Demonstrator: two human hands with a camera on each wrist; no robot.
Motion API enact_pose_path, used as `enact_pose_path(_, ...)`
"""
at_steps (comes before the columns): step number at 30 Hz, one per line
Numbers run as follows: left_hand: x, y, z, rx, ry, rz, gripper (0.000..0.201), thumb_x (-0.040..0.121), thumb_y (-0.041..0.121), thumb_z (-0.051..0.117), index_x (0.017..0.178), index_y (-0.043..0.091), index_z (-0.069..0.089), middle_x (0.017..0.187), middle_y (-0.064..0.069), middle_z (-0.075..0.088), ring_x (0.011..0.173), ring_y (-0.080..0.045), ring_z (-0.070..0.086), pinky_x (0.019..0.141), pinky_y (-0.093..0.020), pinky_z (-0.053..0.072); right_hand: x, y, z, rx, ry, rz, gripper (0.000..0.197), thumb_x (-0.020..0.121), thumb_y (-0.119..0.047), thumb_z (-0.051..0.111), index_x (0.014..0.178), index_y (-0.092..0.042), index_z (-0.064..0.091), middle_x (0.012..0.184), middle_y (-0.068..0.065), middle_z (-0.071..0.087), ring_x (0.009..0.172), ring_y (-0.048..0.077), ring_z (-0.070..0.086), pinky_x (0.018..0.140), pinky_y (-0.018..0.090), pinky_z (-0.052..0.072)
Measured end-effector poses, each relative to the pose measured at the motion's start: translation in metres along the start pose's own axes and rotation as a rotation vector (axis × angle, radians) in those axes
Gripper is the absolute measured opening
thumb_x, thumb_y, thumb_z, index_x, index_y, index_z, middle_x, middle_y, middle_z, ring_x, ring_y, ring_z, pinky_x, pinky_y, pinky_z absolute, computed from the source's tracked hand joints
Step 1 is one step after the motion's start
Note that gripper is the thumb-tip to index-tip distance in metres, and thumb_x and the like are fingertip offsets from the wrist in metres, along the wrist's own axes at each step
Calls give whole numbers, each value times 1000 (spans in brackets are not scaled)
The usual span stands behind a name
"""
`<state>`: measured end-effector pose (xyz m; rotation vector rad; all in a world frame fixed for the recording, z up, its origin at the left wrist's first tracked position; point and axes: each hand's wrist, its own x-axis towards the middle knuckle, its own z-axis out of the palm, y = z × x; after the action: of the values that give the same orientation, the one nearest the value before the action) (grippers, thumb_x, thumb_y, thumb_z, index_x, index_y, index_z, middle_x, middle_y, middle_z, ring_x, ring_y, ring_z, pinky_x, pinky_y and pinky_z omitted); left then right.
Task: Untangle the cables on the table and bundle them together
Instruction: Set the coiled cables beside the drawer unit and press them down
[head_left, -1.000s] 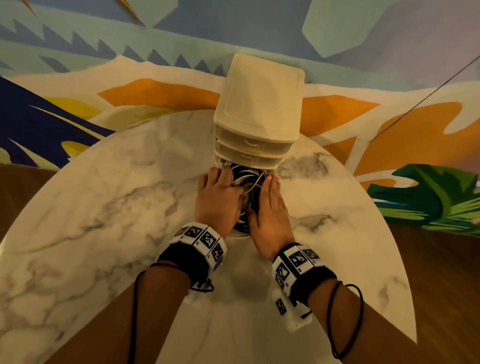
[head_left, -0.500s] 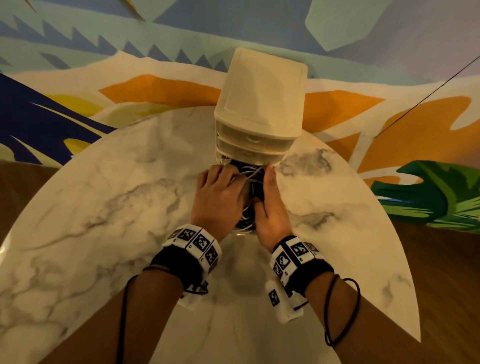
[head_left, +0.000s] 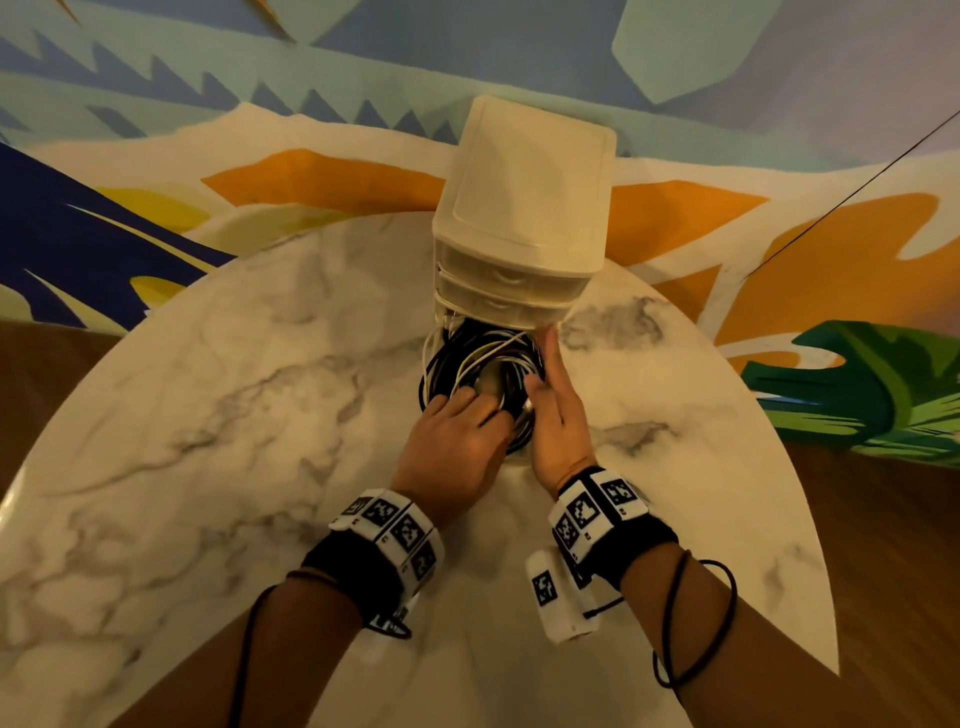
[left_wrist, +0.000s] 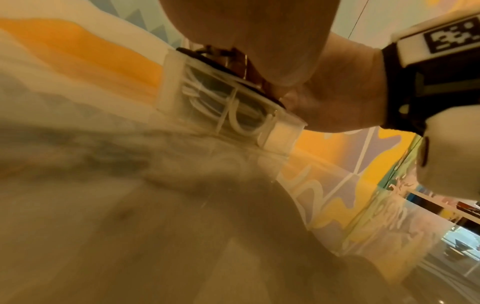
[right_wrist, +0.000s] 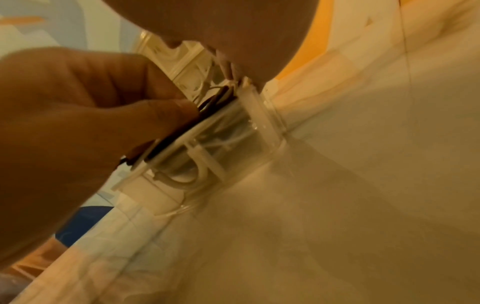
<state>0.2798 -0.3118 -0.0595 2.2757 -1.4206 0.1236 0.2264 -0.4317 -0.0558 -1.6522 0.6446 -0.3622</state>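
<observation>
The cables (head_left: 480, 364), black and white ones coiled into a rough ring, are lying in the pulled-out bottom drawer (left_wrist: 228, 107) of a small cream drawer unit (head_left: 524, 208) standing on the marble table (head_left: 208, 415). Both hands are working at the near edge of that coil, directly in front of the unit.

The left hand (head_left: 452, 441) is reaching into the drawer from its near left side, fingers curled down over the strands; the right wrist view shows its thumb and fingers pinching a small sheaf of dark cables just above the drawer's clear rim. This grip is probably there to gather the loops so they come up as one ring rather than spilling apart.

The right hand (head_left: 558, 415) is standing edge-on just right of that grip, fingers straight and pressed together, running along the drawer's right side with the fingertips close under the closed drawer above. The thumb is tucked toward the coil; whether it is pinching a strand cannot be told. It seems to be acting as a wall, steadying the drawer and keeping the coil from sliding away while the other hand takes hold.

By the look of it, the bundle is already formed and the step in hand is settling or lifting it at the drawer.
</observation>
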Motion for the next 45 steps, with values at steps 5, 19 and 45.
enact_pose_path(5, 5, 7, 2, -52, -12, -157, 21, 85, 24, 45, 78, 12, 60, 79, -5, 59, 74, -26, 55, 62, -35, 43, -11, -2, -10, -60, 277, -74, 42, 88, -38, 49, 125, -17, 51, 117, 2, 59, 102, 5, 56, 87, 19, 46)
enact_pose_path(19, 42, 23, -11, -93, -158, -614, 19, 91, 24, 50, 85, 14, 64, 88, -6, 66, 84, -24, 61, 65, -31, 39, -17, 1, -16, -699, 27, -251, 50, 81, -9, 56, 129, -19, 57, 124, 5, 50, 112, 22, 41, 96, 36, 42)
enact_pose_path(45, 12, -56, -58, 102, -323, 185, 34, 71, 7, 56, 102, 20, 67, 105, 0, 60, 98, -23, 54, 80, -37, 47, -19, -20, -22, -1074, -444, -195, 64, 93, -52, 41, 147, -19, 28, 156, -9, 23, 146, 12, -11, 112, 40, 22)
